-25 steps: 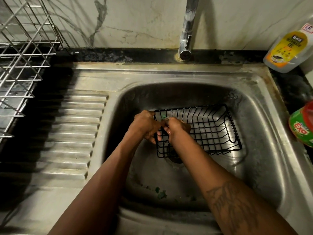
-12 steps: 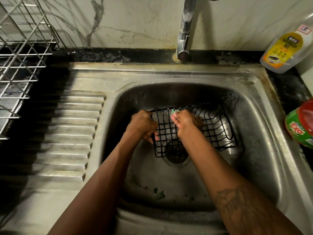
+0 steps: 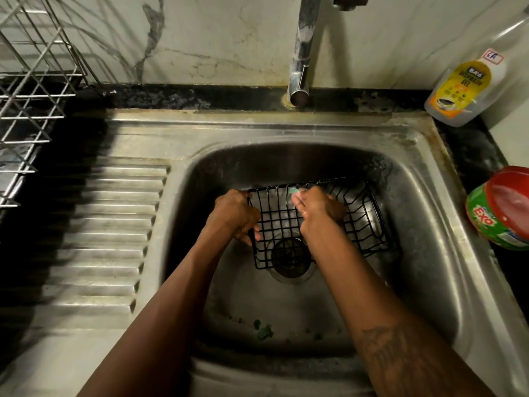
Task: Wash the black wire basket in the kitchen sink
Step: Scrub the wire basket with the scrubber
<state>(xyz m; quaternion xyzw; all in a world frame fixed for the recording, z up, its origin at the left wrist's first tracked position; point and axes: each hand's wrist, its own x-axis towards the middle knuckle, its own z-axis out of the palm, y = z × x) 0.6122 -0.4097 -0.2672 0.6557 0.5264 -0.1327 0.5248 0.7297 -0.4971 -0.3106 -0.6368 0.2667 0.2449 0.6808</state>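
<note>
Stainless steel sink (image 3: pixel 423 213), stained, below a marble-veined wall. The black wire basket (image 3: pixel 357 224) sits in the bowl over the drain, long axis left-right. The left hand (image 3: pixel 233 216) is curled round its left rim; the right hand (image 3: pixel 317 213) pinches a greenish scrubber (image 3: pixel 294 191) at the far rim.

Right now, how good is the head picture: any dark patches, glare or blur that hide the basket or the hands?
Head view: dim, warm light; heavy shadow covers the counter at left. Glare sits on the sink wall at right. The wide lens bends the edges. The basket and left hand read clearly; the right hand is slightly soft, and the pale green thing in it is blurred.
</note>
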